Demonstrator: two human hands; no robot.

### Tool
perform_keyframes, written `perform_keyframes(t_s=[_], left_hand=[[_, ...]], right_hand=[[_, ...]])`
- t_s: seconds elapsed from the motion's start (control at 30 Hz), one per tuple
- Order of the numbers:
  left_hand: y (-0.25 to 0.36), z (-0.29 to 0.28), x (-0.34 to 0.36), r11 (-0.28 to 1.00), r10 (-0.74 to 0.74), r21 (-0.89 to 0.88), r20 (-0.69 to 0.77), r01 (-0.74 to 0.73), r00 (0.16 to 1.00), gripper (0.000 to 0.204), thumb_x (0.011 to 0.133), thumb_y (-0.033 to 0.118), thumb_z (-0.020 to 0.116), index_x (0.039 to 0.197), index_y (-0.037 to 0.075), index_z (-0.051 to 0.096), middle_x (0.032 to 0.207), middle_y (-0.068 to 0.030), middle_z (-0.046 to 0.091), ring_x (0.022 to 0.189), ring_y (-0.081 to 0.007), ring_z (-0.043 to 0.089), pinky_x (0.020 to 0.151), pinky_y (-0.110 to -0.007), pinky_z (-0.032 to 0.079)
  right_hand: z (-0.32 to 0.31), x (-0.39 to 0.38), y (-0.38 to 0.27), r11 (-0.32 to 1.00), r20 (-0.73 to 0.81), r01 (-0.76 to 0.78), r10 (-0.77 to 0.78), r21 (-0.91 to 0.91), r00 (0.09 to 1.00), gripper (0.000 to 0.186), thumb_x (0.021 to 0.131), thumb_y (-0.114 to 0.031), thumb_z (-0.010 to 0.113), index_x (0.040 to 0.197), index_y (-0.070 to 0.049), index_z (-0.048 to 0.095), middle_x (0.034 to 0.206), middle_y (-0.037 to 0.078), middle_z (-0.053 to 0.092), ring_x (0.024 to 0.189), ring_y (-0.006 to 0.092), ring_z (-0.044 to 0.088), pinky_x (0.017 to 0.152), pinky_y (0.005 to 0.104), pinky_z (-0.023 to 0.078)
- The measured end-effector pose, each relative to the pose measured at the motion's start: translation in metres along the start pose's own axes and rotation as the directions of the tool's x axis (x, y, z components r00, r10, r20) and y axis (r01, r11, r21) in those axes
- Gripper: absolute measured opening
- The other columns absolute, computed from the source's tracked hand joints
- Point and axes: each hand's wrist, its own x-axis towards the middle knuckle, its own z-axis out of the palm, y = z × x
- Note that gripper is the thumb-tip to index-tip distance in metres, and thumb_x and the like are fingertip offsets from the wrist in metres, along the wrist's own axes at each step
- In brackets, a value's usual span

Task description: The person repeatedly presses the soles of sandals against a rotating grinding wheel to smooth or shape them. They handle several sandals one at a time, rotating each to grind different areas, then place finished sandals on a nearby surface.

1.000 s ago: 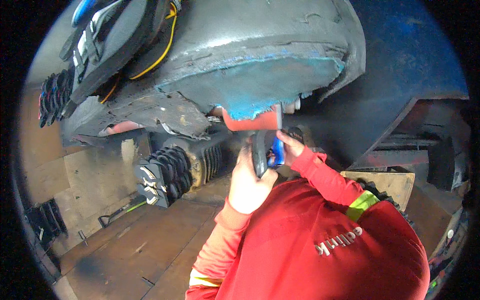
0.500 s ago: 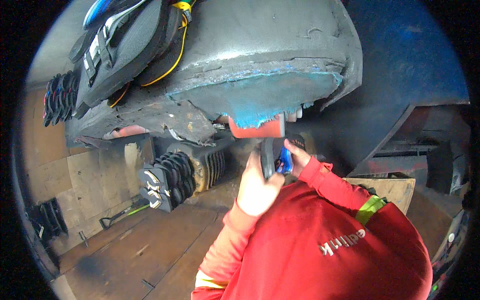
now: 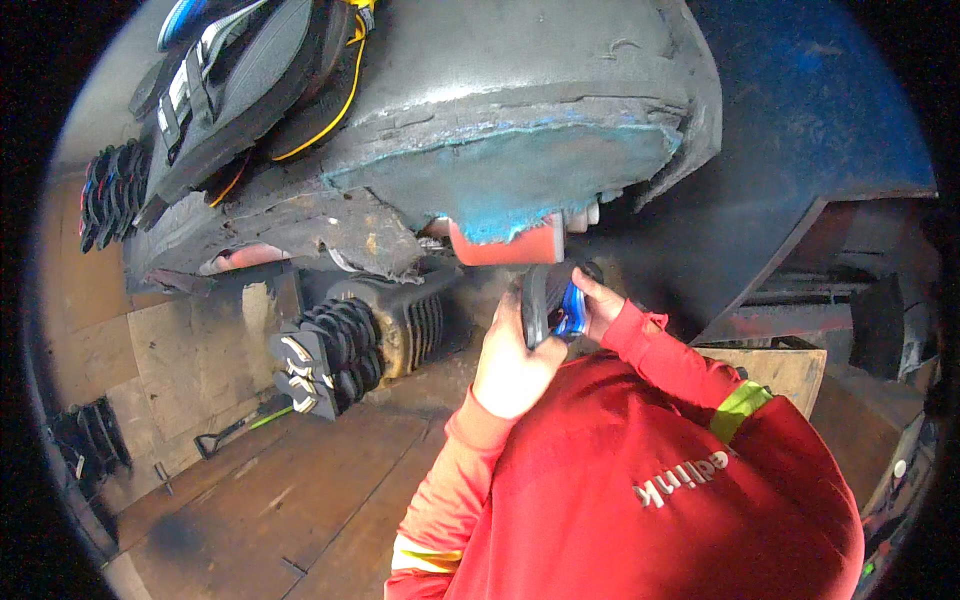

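Note:
Both hands are closed on a black sandal (image 3: 538, 304) with a blue strap, held just below an orange-red part with a pale edge (image 3: 508, 248) that juts out under the grey bench. My left hand (image 3: 514, 362) grips the sandal's near left side, thumb pointing right across it. From the right, my right hand (image 3: 598, 304) holds the strap side with its thumb up. The hands cover part of the sandal, and its far end is dark and hard to make out. Whether it touches the orange-red part, I cannot tell.
Large black sandals (image 3: 235, 95) lie on the worn grey bench (image 3: 500, 60), above a frayed blue cloth (image 3: 510, 180). Rows of black sandals (image 3: 325, 365) stand at the lower left. A dark blue panel (image 3: 810, 100) rises on the right, near a wooden box (image 3: 775, 370).
The view has shifted slightly, so the bench and stacked sandals sit a little further up and left. The sandal has tilted slightly in my hands; both keep their grip.

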Motion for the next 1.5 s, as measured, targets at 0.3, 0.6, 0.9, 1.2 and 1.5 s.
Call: perform_keyframes(t_s=[0.3, 0.6, 0.9, 1.2, 1.5], left_hand=[[-0.002, -0.021, -0.057, 0.985, 0.158, -0.037, -0.157, -0.166, 0.975, 0.080, 0.073, 0.000, 0.060, 0.149, -0.008, 0.034, 0.138, -0.0262, 0.055, 0.126, -0.0349, 0.058, 0.107, -0.038, 0.046], [0.009, -0.011, -0.040, 0.988, 0.150, -0.019, -0.153, -0.155, 0.977, 0.079, 0.073, -0.003, 0.059, 0.149, -0.008, 0.034, 0.131, -0.0241, 0.058, 0.119, -0.0310, 0.063, 0.102, -0.037, 0.050], [0.002, -0.016, -0.043, 0.891, 0.434, 0.208, -0.139, -0.402, 0.890, 0.078, 0.074, 0.004, 0.063, 0.147, -0.008, 0.037, 0.138, -0.0281, 0.053, 0.123, -0.0398, 0.059, 0.106, -0.042, 0.046], [0.001, -0.014, -0.053, 0.977, 0.214, 0.034, -0.144, -0.212, 0.966, 0.080, 0.074, 0.004, 0.064, 0.148, -0.007, 0.036, 0.134, -0.0283, 0.055, 0.122, -0.0396, 0.060, 0.102, -0.042, 0.048], [-0.045, -0.016, -0.113, 0.947, 0.321, 0.022, -0.118, -0.320, 0.940, 0.088, 0.071, -0.002, 0.060, 0.153, -0.005, 0.030, 0.146, -0.0277, 0.046, 0.133, -0.0386, 0.052, 0.110, -0.043, 0.043]], right_hand=[[0.044, 0.002, 0.008, 0.979, 0.198, 0.133, -0.102, -0.153, 0.975, 0.054, 0.094, -0.042, 0.071, 0.135, -0.010, 0.058, 0.131, 0.008, 0.067, 0.121, 0.0243, 0.064, 0.104, 0.0483, 0.051], [0.032, 0.001, -0.007, 0.990, 0.003, 0.023, -0.023, -0.141, 1.000, 0.056, 0.093, -0.043, 0.073, 0.135, -0.009, 0.058, 0.129, 0.008, 0.067, 0.120, 0.0246, 0.064, 0.106, 0.0484, 0.049], [0.038, -0.002, 0.006, 0.991, 0.111, 0.130, -0.128, -0.011, 0.986, 0.048, 0.094, -0.032, 0.074, 0.133, -0.009, 0.059, 0.130, 0.009, 0.067, 0.120, 0.0247, 0.064, 0.105, 0.0472, 0.051], [0.052, -0.013, -0.004, 0.942, 0.106, 0.309, -0.297, -0.132, 0.949, 0.068, 0.089, -0.028, 0.080, 0.144, -0.013, 0.042, 0.129, 0.009, 0.063, 0.120, 0.0287, 0.062, 0.102, 0.0515, 0.052], [0.063, -0.038, 0.015, 0.899, 0.095, 0.396, -0.384, -0.188, 0.918, 0.096, 0.082, -0.008, 0.082, 0.153, -0.025, 0.020, 0.128, 0.008, 0.055, 0.117, 0.0277, 0.061, 0.088, 0.0480, 0.059]])
